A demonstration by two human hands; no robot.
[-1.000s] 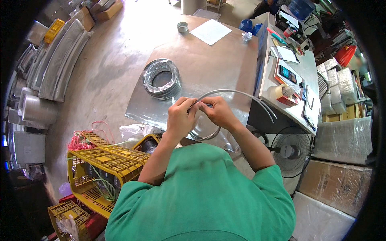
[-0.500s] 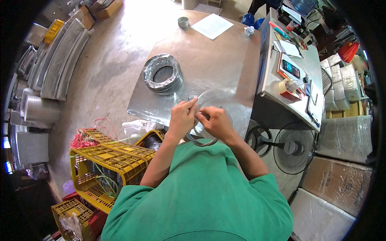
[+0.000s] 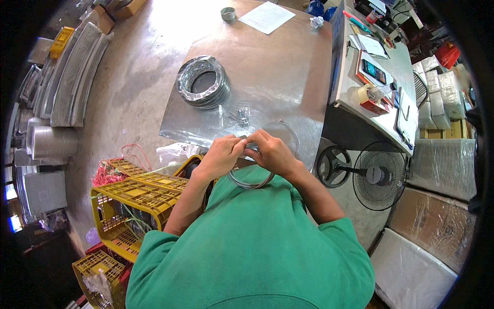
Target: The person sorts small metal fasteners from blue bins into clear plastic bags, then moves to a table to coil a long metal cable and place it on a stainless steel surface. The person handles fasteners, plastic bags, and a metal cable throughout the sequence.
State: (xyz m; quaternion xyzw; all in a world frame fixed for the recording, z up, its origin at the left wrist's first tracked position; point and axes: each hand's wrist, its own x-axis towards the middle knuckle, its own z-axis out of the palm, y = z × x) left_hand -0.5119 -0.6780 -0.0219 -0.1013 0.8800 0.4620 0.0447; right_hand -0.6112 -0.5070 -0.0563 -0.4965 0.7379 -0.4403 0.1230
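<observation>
Close to my body at the table's near edge, my left hand (image 3: pixel 222 155) and my right hand (image 3: pixel 274 153) are closed side by side with fingertips nearly touching. Both grip a loose coil of thin grey cable (image 3: pixel 251 185), whose loop hangs toward my shirt and whose other side shows beyond my right hand. The exact bit pinched between the fingers is hidden. Just past my hands a small cluster of shiny metal parts (image 3: pixel 240 117) lies on the table. Farther left rests a thick, plastic-wrapped dark coil (image 3: pixel 220 92).
The metal-topped table (image 3: pixel 267 67) bears a tape roll (image 3: pixel 228 14) and a paper sheet (image 3: pixel 267 18) at its far end. At right stand a desk (image 3: pixel 343 95) and a fan (image 3: pixel 379 176). Yellow crates (image 3: pixel 139 191) stand at my left.
My hands have come lower and closer together, with the cable coil between them. The small metal parts, mostly covered before, now show past my fingers. The whole view has shifted slightly.
</observation>
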